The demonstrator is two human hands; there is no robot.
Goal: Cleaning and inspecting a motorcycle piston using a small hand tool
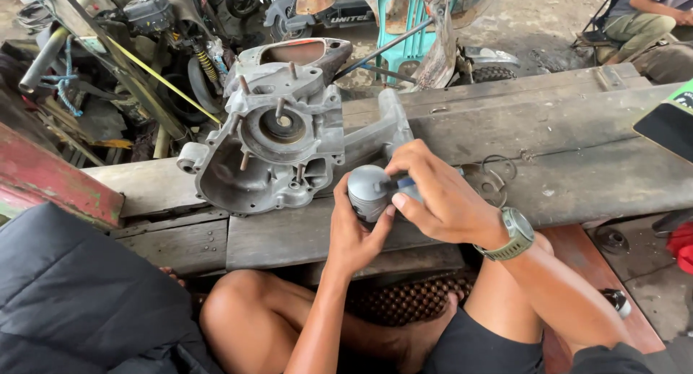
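In the middle of the frame, the left hand [359,233] is wrapped around a small round grey metal piston [367,190]. The right hand [440,197] pinches a thin blue-handled tool [401,183] against it. A big grey metal engine case [278,132] sits just left on the worn wooden counter [577,150]

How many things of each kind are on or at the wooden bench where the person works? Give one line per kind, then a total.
Engine casing: 1
Grey metal cylinder, held in the left hand: 1
Small blue-handled tool, in the right hand: 1
Wire rings on the bench: 1 cluster
Total: 4
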